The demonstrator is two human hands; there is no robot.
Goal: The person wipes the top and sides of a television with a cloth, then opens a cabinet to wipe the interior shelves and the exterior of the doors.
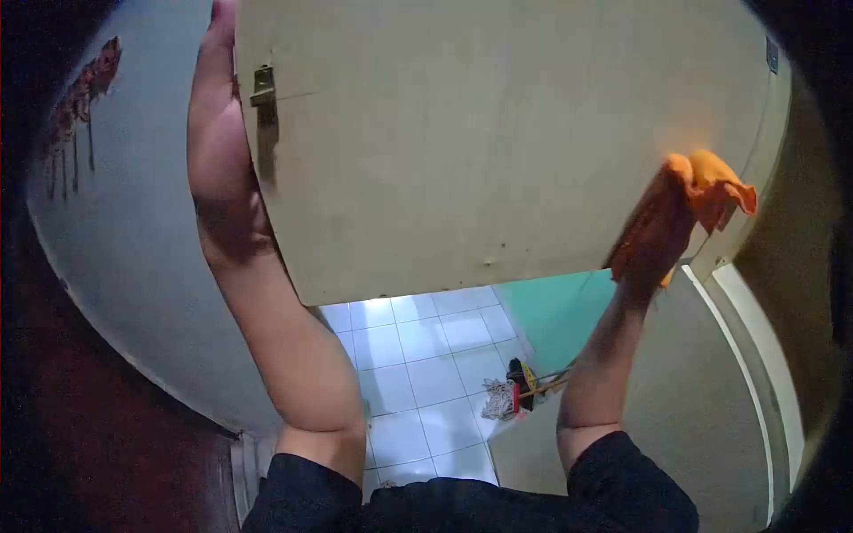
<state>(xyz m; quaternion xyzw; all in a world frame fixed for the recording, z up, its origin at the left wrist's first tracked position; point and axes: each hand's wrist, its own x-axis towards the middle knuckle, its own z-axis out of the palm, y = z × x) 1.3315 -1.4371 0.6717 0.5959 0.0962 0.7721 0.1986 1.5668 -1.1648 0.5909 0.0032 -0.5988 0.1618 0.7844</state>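
Note:
A pale cream door point(462, 151) fills the upper view, with a metal latch point(264, 89) near its left edge. My left arm reaches up along that edge, and my left hand point(222, 16) is at the door's side near the top of the view. Its fingers are mostly hidden or cut off. Over on the right, my right hand point(653, 235) is closed on an orange cloth point(711, 182) and holds it against the lower right of the door's face. The cloth covers most of the fingers.
White floor tiles point(409, 373) and a green surface point(560, 311) show below the door. A mop point(503, 400) lies low between my arms. At left is a grey wall point(133, 240) with a damaged reddish patch point(93, 84). A white frame strip point(764, 355) runs down the right.

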